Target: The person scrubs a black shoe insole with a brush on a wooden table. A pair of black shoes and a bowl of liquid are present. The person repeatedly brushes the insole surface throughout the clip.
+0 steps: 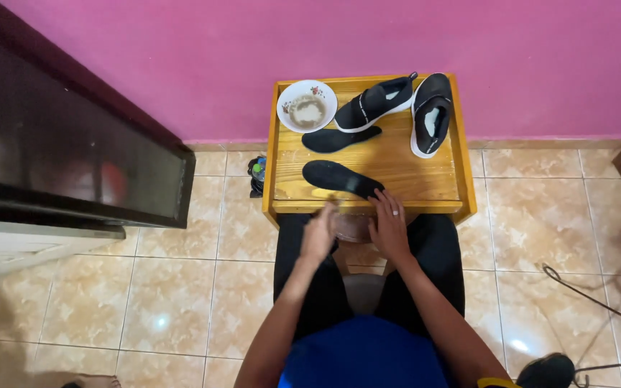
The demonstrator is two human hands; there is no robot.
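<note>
A small wooden table [440,188] stands against a pink wall. Two black insoles lie on it, one near the front edge [339,177] and one further back [339,138]. My right hand [389,226] rests at the table's front edge, fingertips touching the near insole's end. My left hand [319,233] hovers blurred just below the front edge, fingers loosely curled, and I cannot tell whether it holds anything. Two black slip-on shoes with white soles sit at the back, one on its side [379,103], one upright [431,113].
A white bowl [307,106] with a brownish residue stands at the table's back left corner. A dark cabinet [73,144] fills the left side. A small dark bottle-like object [256,174] sits on the tiled floor beside the table. Cables [583,287] lie on the floor at right.
</note>
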